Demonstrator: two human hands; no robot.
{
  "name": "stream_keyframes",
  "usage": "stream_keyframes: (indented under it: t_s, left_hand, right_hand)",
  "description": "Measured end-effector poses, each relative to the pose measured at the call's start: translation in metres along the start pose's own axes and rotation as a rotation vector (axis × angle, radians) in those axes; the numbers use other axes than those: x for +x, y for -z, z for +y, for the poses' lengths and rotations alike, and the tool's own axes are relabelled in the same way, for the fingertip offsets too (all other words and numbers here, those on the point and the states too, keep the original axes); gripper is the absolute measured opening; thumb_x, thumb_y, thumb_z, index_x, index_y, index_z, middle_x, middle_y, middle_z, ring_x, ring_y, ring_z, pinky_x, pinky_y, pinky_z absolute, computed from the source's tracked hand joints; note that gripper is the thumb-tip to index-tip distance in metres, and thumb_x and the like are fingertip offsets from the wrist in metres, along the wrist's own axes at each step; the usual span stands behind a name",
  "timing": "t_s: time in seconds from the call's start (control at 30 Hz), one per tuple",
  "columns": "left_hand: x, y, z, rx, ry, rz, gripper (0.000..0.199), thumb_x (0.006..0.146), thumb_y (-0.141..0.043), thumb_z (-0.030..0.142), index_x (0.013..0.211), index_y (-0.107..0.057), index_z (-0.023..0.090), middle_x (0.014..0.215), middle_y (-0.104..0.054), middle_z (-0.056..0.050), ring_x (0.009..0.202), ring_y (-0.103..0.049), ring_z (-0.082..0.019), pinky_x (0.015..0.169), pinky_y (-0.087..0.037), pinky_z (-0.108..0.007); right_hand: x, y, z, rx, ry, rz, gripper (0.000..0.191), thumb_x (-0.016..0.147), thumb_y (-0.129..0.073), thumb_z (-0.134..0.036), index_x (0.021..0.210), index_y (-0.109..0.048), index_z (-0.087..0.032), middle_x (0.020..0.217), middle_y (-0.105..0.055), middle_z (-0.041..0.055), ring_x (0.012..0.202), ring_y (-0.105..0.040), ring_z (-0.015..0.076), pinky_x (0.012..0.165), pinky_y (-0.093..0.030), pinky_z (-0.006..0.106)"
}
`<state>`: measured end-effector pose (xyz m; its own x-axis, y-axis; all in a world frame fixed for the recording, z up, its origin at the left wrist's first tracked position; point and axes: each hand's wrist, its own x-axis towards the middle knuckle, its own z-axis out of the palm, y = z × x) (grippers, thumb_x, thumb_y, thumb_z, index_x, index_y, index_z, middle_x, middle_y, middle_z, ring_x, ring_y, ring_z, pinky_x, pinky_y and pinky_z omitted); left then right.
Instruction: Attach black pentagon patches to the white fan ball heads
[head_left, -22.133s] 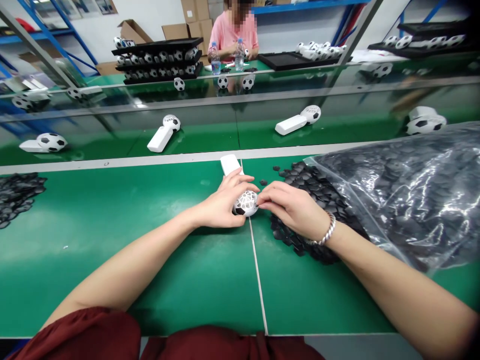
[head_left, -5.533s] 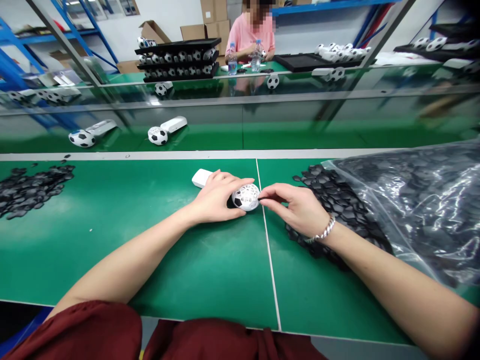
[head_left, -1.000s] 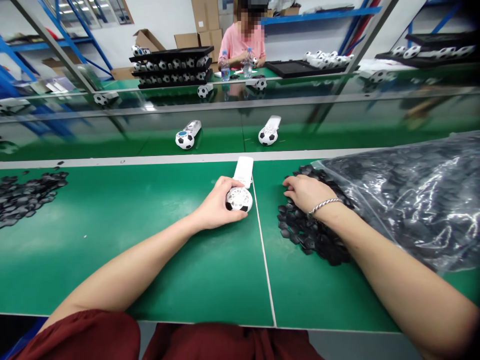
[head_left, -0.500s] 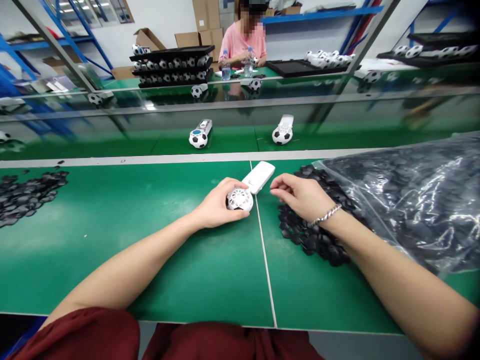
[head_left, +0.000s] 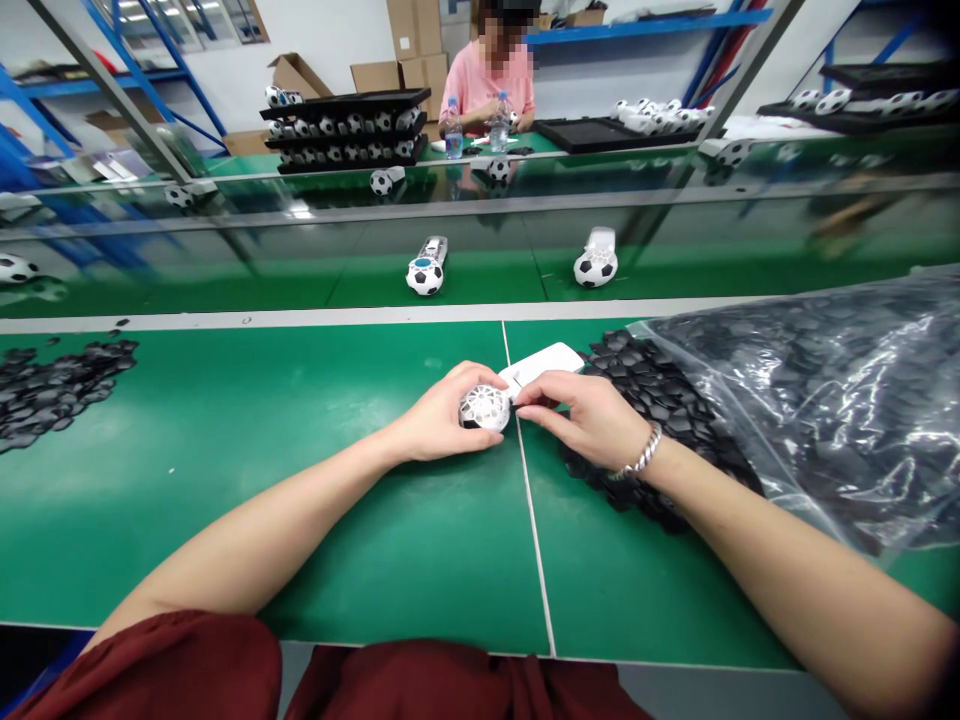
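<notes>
Left hand (head_left: 435, 425) grips fan head (head_left: 484, 407), right hand (head_left: 581, 415) touching.

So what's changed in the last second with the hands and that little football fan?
The right hand left the pile of black pieces and came back to the fan's white ball head, fingertips pinched against it. The fan's handle swung from pointing away to pointing right. The left hand stayed cupped on the head.

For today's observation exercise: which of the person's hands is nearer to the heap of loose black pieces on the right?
Right. The right hand hovers at the heap of black pieces; the left hand grips the ball-shaped head, farther off.
</notes>
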<state>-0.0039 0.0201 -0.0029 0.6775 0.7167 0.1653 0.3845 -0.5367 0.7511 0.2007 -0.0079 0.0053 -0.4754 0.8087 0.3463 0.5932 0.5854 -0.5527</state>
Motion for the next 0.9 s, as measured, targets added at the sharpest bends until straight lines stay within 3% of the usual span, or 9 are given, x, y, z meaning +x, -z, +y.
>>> stream_keyframes:
  t_s: [0.13, 0.4, 0.6, 0.9]
  left_hand:
    - [0.000, -0.002, -0.001, 0.005, -0.007, 0.007, 0.046, 0.064, -0.066, 0.024, 0.106, -0.048, 0.022, 0.111, -0.047, -0.005, 0.107, -0.047, -0.020, 0.096, -0.035, -0.037]
    - [-0.001, -0.002, 0.000, 0.010, -0.016, 0.016, 0.044, 0.065, -0.064, 0.021, 0.106, -0.048, 0.021, 0.109, -0.048, -0.005, 0.105, -0.048, -0.020, 0.095, -0.036, -0.035]
    - [-0.001, -0.002, -0.001, 0.015, -0.006, 0.016, 0.045, 0.065, -0.065, 0.024, 0.107, -0.048, 0.022, 0.110, -0.047, -0.005, 0.106, -0.047, -0.021, 0.096, -0.036, -0.037]
    - [0.000, -0.007, 0.001, -0.007, 0.005, 0.077, 0.040, 0.066, -0.066, 0.025, 0.103, -0.050, 0.020, 0.104, -0.047, -0.004, 0.102, -0.048, -0.019, 0.092, -0.038, -0.034]
  right_hand:
    - [-0.001, -0.003, -0.001, 0.039, 0.016, -0.041, 0.008, 0.080, -0.054, -0.021, 0.078, -0.060, -0.017, 0.073, -0.064, 0.0022, 0.066, -0.057, 0.0125, 0.063, -0.044, 0.024]
    - [-0.001, -0.005, -0.005, 0.129, -0.006, 0.018, 0.005, 0.080, -0.054, -0.022, 0.080, -0.057, -0.017, 0.073, -0.061, 0.0013, 0.065, -0.055, 0.0114, 0.062, -0.044, 0.023]
    - [-0.001, -0.009, -0.005, 0.107, -0.016, -0.050, 0.006, 0.080, -0.054, -0.019, 0.078, -0.059, -0.018, 0.075, -0.064, 0.0011, 0.066, -0.056, 0.0120, 0.063, -0.044, 0.024]
    - [-0.001, -0.019, -0.002, 0.179, -0.087, 0.040, 0.004, 0.077, -0.059, -0.021, 0.077, -0.059, -0.017, 0.072, -0.064, 0.0005, 0.066, -0.058, 0.0122, 0.062, -0.044, 0.023]
